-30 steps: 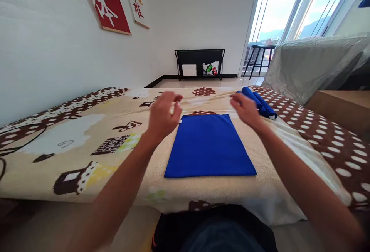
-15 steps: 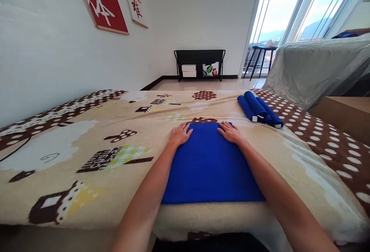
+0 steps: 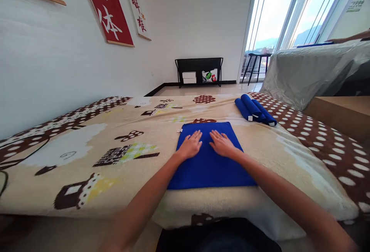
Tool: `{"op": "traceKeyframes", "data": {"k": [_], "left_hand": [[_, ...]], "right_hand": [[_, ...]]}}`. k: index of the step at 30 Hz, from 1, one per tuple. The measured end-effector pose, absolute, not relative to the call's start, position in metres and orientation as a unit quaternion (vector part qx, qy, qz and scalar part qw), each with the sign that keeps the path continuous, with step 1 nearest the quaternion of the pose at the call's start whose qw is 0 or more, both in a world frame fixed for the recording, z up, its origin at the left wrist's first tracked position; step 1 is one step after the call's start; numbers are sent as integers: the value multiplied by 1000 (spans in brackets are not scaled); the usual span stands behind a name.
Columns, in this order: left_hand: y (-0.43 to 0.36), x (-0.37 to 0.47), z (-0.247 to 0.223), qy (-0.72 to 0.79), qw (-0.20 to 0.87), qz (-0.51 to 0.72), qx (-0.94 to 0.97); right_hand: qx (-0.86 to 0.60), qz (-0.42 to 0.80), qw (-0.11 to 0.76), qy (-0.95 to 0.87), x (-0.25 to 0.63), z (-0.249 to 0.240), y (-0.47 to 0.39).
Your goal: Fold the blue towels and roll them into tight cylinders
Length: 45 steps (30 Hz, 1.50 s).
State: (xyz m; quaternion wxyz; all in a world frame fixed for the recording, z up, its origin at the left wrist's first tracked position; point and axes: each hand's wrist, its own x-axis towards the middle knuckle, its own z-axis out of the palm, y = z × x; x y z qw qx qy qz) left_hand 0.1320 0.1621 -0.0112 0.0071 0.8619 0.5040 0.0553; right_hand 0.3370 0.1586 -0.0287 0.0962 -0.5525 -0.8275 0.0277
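Note:
A blue cloth (image 3: 211, 171) lies flat and smooth on the patterned blanket (image 3: 138, 190), close to the front edge. A small white tag (image 3: 179, 130) sticks out at its far left corner. My left hand (image 3: 190, 145) rests flat on the upper left part of the cloth, fingers stretched forward. On the upper right part lies my right hand (image 3: 221, 143), palm down with the fingers slightly spread. Neither hand grips anything. Several rolled blue cloths (image 3: 253, 107) with white tags are stacked together on the blanket, beyond my right hand.
To the right stand a cardboard box (image 3: 341, 119) and a surface under a clear plastic sheet (image 3: 306, 71), where another person's arm (image 3: 351, 37) reaches in. A black rack (image 3: 199, 71) is against the back wall, a black stool (image 3: 257, 65) by the window. Thin cable at far left.
Both hands have slid back from the cloth's far edge toward its middle, staying flat. The white tag at the far left corner now shows. The view has tilted up slightly.

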Motion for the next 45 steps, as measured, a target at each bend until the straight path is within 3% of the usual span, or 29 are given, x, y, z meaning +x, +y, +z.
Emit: {"op": "traceKeyframes", "data": {"k": [5,18,29,45], "left_hand": [[88,129,-26,428,31,59,901],[-15,16,-41,445,-39,142,883],[-16,13,-68,444,-83,327,830],[-16,22,-73,441,-105,362,815]], "right_hand": [[-465,44,100,-878,331,-38,82],[-418,93,239,-871,463,-61,-19],[-420,92,349,-833,474,-78,-17],[-422,56,379,-822,470,-87,-18]]}}
